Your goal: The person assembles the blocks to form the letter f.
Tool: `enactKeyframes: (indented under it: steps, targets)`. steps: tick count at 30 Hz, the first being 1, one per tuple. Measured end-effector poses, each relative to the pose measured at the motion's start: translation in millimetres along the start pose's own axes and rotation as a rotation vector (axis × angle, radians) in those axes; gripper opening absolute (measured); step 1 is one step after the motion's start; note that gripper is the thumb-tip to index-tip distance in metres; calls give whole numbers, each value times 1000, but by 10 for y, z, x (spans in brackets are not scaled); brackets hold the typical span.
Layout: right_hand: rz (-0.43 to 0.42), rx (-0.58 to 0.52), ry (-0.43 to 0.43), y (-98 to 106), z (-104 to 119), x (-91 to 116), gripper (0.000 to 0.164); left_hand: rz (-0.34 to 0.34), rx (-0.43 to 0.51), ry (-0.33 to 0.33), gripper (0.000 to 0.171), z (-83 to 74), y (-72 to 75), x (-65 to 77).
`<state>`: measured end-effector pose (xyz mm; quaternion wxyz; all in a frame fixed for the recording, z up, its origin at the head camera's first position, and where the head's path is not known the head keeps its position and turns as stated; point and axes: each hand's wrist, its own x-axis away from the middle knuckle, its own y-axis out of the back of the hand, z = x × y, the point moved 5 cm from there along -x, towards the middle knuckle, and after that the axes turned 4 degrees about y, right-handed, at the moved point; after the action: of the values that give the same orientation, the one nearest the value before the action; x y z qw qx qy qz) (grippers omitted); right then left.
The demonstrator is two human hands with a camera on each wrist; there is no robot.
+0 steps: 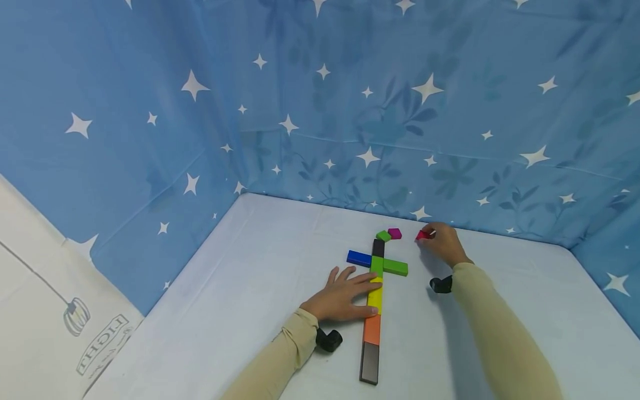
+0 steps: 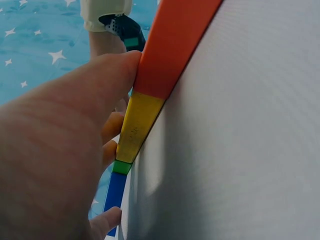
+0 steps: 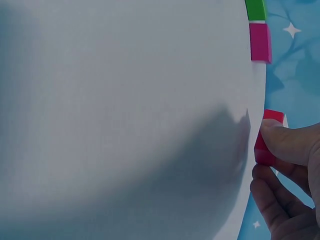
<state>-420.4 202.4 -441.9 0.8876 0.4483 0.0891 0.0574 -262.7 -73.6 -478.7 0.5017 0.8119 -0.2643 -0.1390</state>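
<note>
My right hand [image 1: 444, 244] pinches a small red block [image 3: 265, 152] between thumb and fingers, and in the right wrist view it appears just off the table surface. Fingers spread, my left hand [image 1: 342, 297] rests against the yellow block [image 1: 374, 300] in a long row. That row also has an orange block [image 1: 371, 329], a dark brown block [image 1: 369, 362], a green block [image 1: 376, 265] and a black block [image 1: 378, 248]. A blue block [image 1: 359, 258] juts out left of the green one, and another green block [image 1: 395, 267] juts out right.
Beyond the black block lie a small green block [image 1: 383, 236] and a magenta block [image 1: 394, 233], side by side. The white table [image 1: 240, 266] ends at a blue star-patterned curtain [image 1: 320, 100]. Black wrist devices sit by both sleeves.
</note>
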Motion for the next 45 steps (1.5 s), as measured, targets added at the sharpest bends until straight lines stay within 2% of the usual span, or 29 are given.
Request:
enactKeyframes:
  steps: [5, 12, 27, 45]
  targets:
    - [22, -6, 37, -102, 58, -49, 30, 2, -13, 5, 64, -1, -9, -12]
    - [35, 6, 42, -201, 93, -94, 31, 6, -3, -1, 64, 0, -22, -22]
    - [0, 36, 78, -266, 146, -144, 37, -18, -17, -10, 63, -41, 16, 1]
    - [-6, 46, 87, -278, 170, -126, 38, -3, -19, -2, 64, -20, 3, -16]
